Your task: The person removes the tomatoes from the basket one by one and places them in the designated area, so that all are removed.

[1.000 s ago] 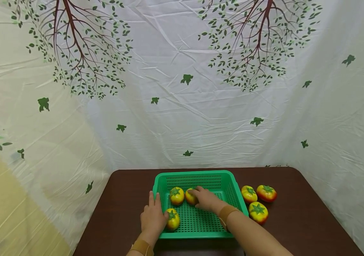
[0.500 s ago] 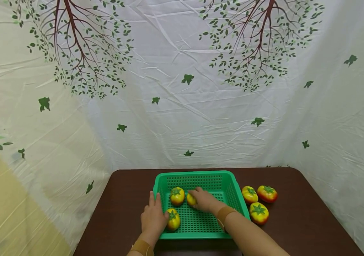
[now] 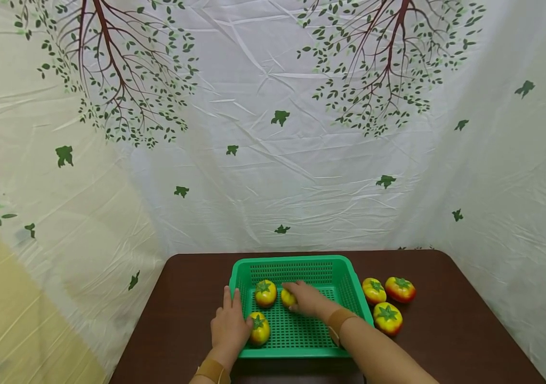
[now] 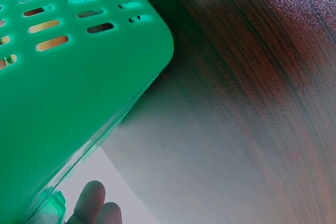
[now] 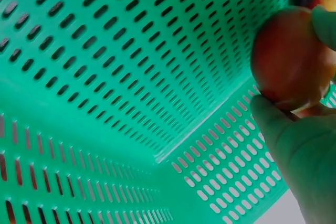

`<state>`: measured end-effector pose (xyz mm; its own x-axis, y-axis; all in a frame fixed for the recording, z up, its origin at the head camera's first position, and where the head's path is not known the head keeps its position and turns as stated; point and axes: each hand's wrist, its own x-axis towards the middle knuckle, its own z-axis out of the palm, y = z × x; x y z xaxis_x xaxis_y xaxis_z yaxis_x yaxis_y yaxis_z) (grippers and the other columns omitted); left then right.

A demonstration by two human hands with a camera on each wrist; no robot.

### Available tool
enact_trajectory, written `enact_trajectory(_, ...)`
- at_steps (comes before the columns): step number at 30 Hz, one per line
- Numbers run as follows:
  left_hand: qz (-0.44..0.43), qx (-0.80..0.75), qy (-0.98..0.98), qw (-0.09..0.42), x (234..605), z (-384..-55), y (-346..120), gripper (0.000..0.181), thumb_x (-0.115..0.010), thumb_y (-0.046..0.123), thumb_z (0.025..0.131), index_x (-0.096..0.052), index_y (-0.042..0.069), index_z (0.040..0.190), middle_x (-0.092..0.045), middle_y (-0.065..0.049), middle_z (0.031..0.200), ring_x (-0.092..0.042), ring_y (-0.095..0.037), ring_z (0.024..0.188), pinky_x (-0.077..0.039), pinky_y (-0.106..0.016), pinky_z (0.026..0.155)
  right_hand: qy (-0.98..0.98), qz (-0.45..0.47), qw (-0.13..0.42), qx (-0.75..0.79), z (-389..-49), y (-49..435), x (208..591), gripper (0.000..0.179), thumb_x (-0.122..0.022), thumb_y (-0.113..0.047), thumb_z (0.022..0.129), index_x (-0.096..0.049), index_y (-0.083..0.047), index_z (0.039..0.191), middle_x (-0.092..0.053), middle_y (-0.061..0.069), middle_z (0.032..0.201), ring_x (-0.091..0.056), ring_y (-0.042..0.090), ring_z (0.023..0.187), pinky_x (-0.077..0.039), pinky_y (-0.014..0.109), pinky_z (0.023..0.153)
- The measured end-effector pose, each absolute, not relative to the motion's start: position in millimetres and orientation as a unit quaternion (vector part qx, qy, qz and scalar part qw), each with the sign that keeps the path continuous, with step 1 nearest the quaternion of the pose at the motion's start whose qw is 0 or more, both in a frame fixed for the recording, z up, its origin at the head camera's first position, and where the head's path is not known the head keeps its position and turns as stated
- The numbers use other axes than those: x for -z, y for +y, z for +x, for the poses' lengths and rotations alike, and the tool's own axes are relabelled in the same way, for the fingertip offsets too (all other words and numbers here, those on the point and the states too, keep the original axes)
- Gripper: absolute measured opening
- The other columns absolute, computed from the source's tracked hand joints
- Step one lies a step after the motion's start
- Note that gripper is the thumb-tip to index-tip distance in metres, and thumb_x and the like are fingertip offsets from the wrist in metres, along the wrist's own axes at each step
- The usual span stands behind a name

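Note:
A green plastic basket (image 3: 302, 352) with slotted walls stands on the dark table. Inside it, one yellow-and-red tomato (image 3: 265, 294) lies toward the back left and another tomato (image 3: 259, 329) near the front left. My right hand (image 3: 310, 300) reaches into the basket and grips a third tomato (image 3: 288, 298), partly covered by the fingers. In the right wrist view this tomato (image 5: 294, 59) sits between thumb and fingers, close above the slotted floor. Over the basket's left rim rests my left hand (image 3: 230, 326), index and middle fingers straight, thumb beside the front tomato.
Right of the basket, a small group of tomatoes sits on the table: a rear-left tomato (image 3: 374, 291), a redder tomato (image 3: 400, 289) and a front tomato (image 3: 387, 319). A white leaf-printed curtain (image 3: 273, 176) hangs behind and at both sides of the table (image 3: 455, 320).
The held tomato and my right hand have shifted very slightly right within the basket. My left hand stays on the rim, and the other tomatoes have not moved.

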<state>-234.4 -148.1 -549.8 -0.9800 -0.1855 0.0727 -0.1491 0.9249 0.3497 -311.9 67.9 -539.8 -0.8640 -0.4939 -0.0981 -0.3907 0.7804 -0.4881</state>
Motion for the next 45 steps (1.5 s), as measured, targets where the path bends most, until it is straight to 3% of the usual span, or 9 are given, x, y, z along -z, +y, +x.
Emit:
enact_trajectory(11,0.086,0.177,-0.979,0.045,546.7,-232.6,-146.5,0.082,-0.076,0.031,0.085,-0.039,0.012,0.155,-0.026,-0.015,0.166,-0.052,-0.026,0.081,-0.046,-0.045,0.064,0.933,-0.259,0.049,0.246,-315.0,88.7,519.4,0.057,-0.076,-0.010,0.088,-0.056,-0.008,0.141,-0.055,0.023,0.138,-0.059,0.038,0.116,-0.052,0.053,0.093)
enact_trajectory(21,0.086,0.180,-0.979,0.041,547.6,-232.8,-146.6,0.082,-0.076,0.032,0.085,-0.039,0.012,0.155,-0.026,-0.015,0.166,-0.052,-0.026,0.081,-0.045,-0.044,0.063,0.943,-0.203,0.024,0.264,-311.5,108.0,497.4,0.058,-0.073,-0.012,0.090,-0.053,-0.012,0.145,-0.053,0.019,0.142,-0.059,0.032,0.114,-0.053,0.049,0.090)
enact_trajectory(32,0.085,0.181,-0.979,0.046,545.5,-231.0,-147.6,0.081,-0.076,0.030,0.085,-0.039,0.011,0.155,-0.026,-0.015,0.166,-0.053,-0.027,0.082,-0.046,-0.046,0.064,0.932,-0.228,-0.006,0.282,-307.5,128.7,478.7,0.060,-0.070,-0.014,0.093,-0.047,-0.008,0.149,-0.054,0.019,0.141,-0.059,0.027,0.106,-0.052,0.042,0.084)
enact_trajectory(45,0.086,0.180,-0.978,0.054,546.8,-230.4,-147.0,0.081,-0.076,0.030,0.085,-0.040,0.012,0.154,-0.026,-0.015,0.166,-0.053,-0.027,0.081,-0.047,-0.046,0.065,0.936,-0.208,-0.054,0.278,-306.1,171.3,467.7,0.060,-0.070,-0.015,0.093,-0.047,-0.003,0.147,-0.050,0.025,0.144,-0.054,0.039,0.123,-0.050,0.054,0.097)
